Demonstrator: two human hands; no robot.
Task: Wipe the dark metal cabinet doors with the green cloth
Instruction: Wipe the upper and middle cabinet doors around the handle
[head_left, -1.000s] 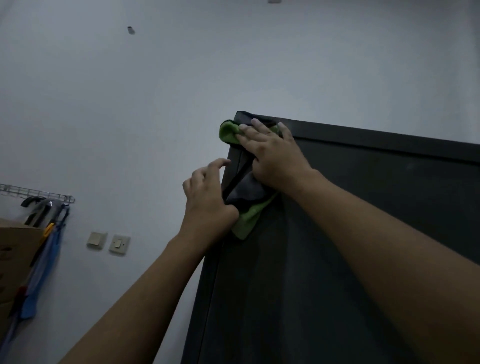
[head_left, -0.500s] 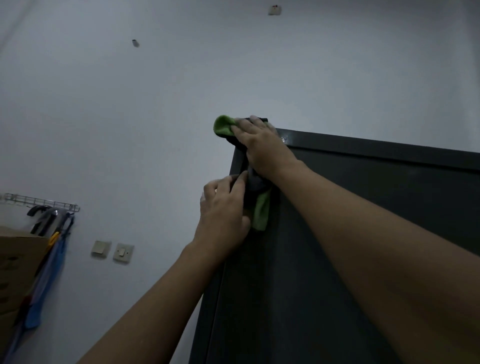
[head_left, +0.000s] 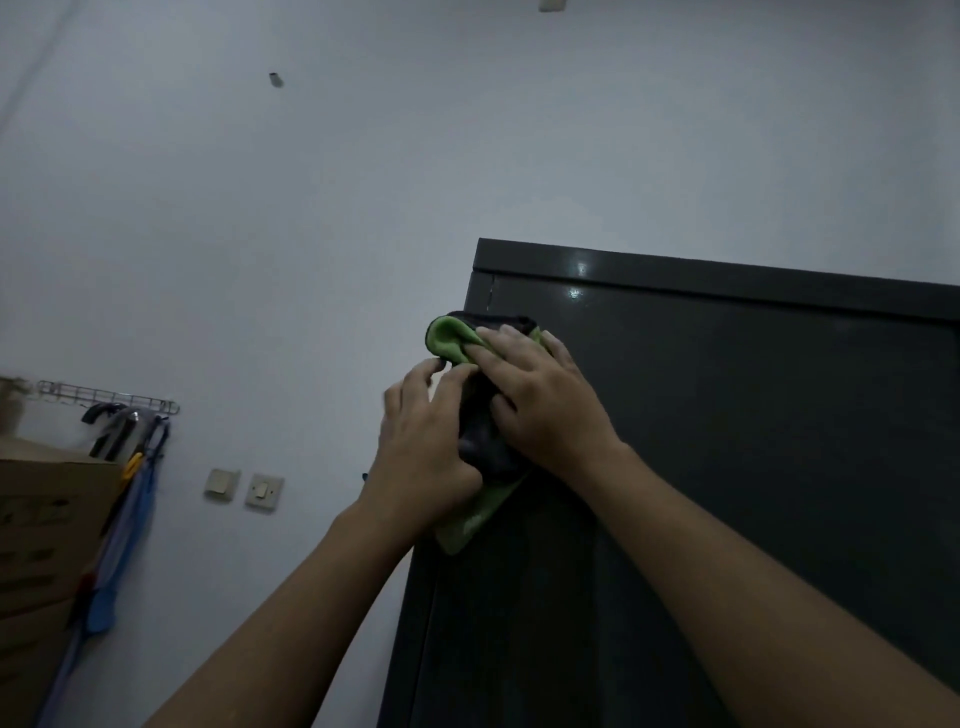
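The green cloth (head_left: 451, 340) lies bunched against the left edge of the dark cabinet door (head_left: 727, 441), a little below its top corner, and both hands are on it: the right hand (head_left: 540, 400) lies flat and open, pressing it to the metal, while the left hand (head_left: 426, 431) has its fingers curled around the cloth at the door's edge. To wipe well here, I think the right palm should keep an even pressure and go along the edge in long overlapping strokes. The left hand should only gather the loose end (head_left: 467, 525) that hangs below, so that no fold slips off the door.
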